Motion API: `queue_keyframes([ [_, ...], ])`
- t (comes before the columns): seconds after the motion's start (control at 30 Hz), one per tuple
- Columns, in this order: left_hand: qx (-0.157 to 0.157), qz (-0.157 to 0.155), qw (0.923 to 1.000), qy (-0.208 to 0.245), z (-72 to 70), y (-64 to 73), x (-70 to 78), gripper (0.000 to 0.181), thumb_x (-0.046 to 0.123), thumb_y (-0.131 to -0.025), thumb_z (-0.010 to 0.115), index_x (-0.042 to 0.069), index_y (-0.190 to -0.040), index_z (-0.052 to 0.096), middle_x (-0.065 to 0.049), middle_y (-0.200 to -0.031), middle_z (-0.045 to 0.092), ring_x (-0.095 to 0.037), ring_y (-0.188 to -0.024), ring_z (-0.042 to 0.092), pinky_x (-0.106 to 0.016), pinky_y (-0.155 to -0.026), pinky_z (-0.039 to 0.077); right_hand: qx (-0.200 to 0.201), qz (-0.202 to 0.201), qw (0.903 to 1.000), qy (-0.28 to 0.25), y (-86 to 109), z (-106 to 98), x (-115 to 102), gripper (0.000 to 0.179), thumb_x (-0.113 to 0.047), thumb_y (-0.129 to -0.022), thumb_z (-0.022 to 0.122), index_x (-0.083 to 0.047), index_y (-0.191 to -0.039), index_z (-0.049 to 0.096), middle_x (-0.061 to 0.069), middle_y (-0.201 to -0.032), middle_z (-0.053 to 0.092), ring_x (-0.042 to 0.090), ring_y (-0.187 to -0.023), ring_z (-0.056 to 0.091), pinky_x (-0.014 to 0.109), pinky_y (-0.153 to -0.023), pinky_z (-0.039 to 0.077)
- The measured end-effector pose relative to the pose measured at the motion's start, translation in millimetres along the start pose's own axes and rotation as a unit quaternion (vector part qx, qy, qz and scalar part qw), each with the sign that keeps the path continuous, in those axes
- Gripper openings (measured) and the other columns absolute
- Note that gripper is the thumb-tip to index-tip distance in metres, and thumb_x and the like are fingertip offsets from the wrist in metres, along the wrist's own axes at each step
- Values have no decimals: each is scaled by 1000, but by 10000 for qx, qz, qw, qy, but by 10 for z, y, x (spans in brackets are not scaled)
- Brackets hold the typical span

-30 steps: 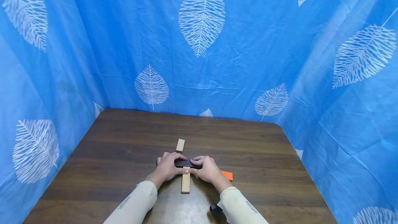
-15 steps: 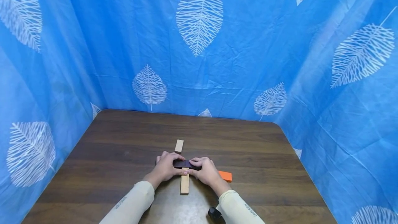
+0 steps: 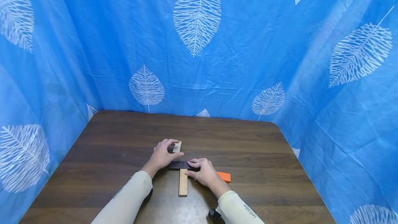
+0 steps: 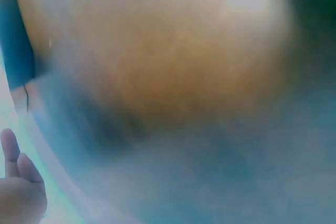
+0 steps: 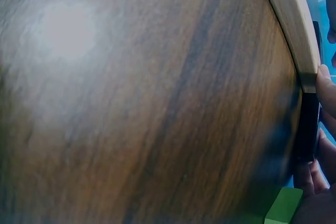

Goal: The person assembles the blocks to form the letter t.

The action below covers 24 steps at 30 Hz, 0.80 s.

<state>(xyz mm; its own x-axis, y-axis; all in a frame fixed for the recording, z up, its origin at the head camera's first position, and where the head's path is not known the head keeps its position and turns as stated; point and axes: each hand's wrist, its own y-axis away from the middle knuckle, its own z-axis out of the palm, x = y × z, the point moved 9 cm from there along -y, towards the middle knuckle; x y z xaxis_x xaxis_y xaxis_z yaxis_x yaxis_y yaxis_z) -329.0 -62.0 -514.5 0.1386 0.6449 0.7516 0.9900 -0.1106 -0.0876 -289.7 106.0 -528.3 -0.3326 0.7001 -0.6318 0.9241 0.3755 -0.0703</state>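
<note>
L hand arches round far pale block, thumb by its near end, fingertips by its far end; can't tell if it's gripping yet. R hand pinches R end of dark row, thumb beside near wood block. Far pale block lies just beyond dark row, approx. in line w/ near wood block, long axis pointing away from the person; L hand's nearer. Orange block sits just R of R hand. Beyond, tabletop runs to its far edge, well apart.
</note>
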Motion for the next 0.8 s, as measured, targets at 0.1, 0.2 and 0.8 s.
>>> queue_keyframes([
  [0.1, -91, -125, 9999, 23, -6, -77, -65, 50, 30, -86, 82, 15, -131, 65, -10, -122, 63, -35, -118, 52, -61, -101, 29, -20, 89, 10000, -31, -8, 7, 24, 44, -31, -85, 83, -8, -121, 74, 4, -123, 70, 30, -122, 58, 46, -104, 42],
  [0.2, -188, -232, 9995, -122, 3, -123, -124, 50, 28, -88, 80, 13, -133, 64, -11, -123, 64, -37, -121, 51, -62, -101, 29, -28, 119, 9999, -31, -10, 6, 32, 44, -32, -84, 83, -9, -120, 74, 3, -123, 70, 31, -122, 57, 46, -104, 42],
  [0.8, -478, -690, 9946, -614, 116, -328, -213, 56, 32, -88, 80, 13, -137, 63, -4, -110, 66, -33, -112, 53, -58, -94, 30, -18, 170, 9998, -69, -14, 11, 63, 43, -35, -84, 84, -11, -119, 75, -1, -123, 70, 32, -122, 56, 47, -104, 41],
])
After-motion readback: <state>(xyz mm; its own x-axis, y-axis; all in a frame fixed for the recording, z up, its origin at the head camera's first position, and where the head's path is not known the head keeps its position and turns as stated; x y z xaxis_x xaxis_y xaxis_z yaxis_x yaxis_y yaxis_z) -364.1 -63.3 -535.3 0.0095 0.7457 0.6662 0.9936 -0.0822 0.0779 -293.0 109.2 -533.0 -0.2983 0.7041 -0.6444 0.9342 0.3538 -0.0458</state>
